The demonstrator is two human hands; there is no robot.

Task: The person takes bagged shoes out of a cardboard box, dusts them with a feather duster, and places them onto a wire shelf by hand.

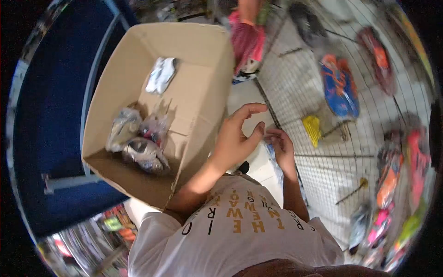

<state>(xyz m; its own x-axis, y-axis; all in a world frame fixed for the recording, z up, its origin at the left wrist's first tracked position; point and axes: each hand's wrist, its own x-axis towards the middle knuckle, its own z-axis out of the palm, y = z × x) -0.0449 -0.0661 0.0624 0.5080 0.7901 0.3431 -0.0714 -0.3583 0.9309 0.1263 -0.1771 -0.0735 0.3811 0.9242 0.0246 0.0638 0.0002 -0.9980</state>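
My left hand (pixel 240 136) is raised beside the right wall of a large open cardboard box (pixel 203 99). Its fingers are bent and apart, and nothing shows between thumb and forefinger. Close to it, by the wire grid, is my right hand (pixel 283 150), fingers loosely curved; I see no object in them. Below that hand lies a pale blue and white strip (pixel 273 161), too blurred to name. In the box are a white pair of shoes (pixel 161 75) and several plastic-wrapped shoes, among them a black and white one (pixel 142 150) and a beige one (pixel 123 129).
A wire grid wall (pixel 323 154) with hooks runs along the right. Bagged shoes hang there, including a blue and orange pair (pixel 340 87). A yellow tag-like piece (pixel 312 130) is on the grid. Dark blue panel (pixel 50 106) at left. Another person's arm (pixel 249 10) shows at top.
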